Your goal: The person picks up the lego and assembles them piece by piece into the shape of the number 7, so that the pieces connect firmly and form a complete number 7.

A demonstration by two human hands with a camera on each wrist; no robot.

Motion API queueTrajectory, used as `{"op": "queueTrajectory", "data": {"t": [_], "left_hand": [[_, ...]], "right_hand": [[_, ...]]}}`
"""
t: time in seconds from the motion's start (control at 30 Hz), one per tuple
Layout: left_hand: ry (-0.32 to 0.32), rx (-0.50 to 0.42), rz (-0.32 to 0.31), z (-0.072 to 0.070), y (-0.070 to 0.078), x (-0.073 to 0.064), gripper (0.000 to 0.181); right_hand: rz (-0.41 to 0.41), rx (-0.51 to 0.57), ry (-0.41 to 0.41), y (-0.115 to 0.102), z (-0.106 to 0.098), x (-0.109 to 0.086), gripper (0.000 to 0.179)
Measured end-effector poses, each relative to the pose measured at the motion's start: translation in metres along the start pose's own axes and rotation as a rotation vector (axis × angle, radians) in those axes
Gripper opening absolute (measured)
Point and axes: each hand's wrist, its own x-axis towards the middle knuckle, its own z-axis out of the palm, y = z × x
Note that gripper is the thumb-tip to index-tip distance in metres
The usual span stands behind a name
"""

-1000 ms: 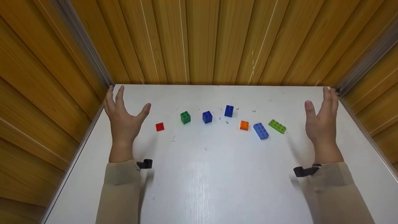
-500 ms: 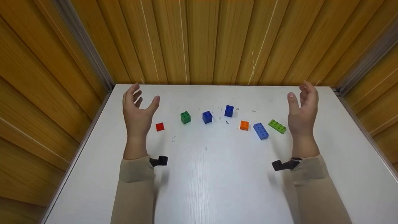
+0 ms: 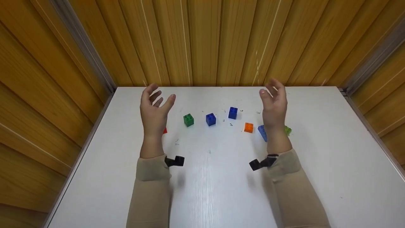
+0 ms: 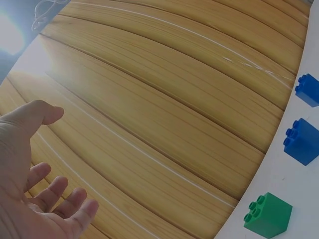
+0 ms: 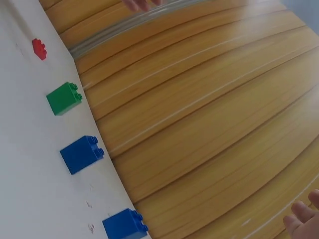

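My left hand [image 3: 154,114] hovers above the table with fingers loosely bent and thumb apart, holding nothing. It partly covers a small red brick [image 3: 165,130]. A green brick [image 3: 189,120] sits to its right, then a dark blue brick [image 3: 211,119] and a second dark blue brick [image 3: 233,113] farther back. My right hand [image 3: 274,109], likewise relaxed and holding nothing, is raised over the right side. Behind its wrist show parts of a light blue brick [image 3: 262,133] and a lime green brick [image 3: 288,130]. An orange brick [image 3: 248,127] lies just left of it.
The bricks stand in a loose row across the white table [image 3: 205,177]. Yellow wood-plank walls [image 3: 204,41] rise at the back and both sides, with metal posts at the corners. Black camera mounts [image 3: 175,161] jut inward from both sleeves.
Both hands have moved inward toward each other, and their fingers have bent from a wider spread. The bricks stay where they were; the red, light blue and lime ones are now partly covered.
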Motion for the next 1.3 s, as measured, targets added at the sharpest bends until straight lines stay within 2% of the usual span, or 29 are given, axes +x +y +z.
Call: {"op": "queueTrajectory", "data": {"t": [0.23,0.53,0.77,1.07,1.3], "left_hand": [[-0.078,0.012,-0.035,0.010,-0.012,-0.007,0.067],[-0.127,0.099,-0.114,0.025,-0.029,-0.010,0.052],[-0.142,0.148,-0.162,0.036,-0.041,-0.008,0.052],[-0.156,0.175,-0.263,0.044,-0.065,-0.007,0.056],[-0.188,0.170,-0.324,0.048,-0.078,-0.006,0.058]], "right_hand": [[0.091,0.036,-0.080,0.020,0.032,-0.014,0.056],[0.186,-0.007,-0.172,0.037,0.052,-0.029,0.059],[0.208,0.022,-0.240,0.045,0.060,-0.032,0.061],[0.321,0.045,-0.302,0.063,0.067,-0.036,0.059],[0.407,-0.015,-0.452,0.072,0.066,-0.036,0.077]]}}
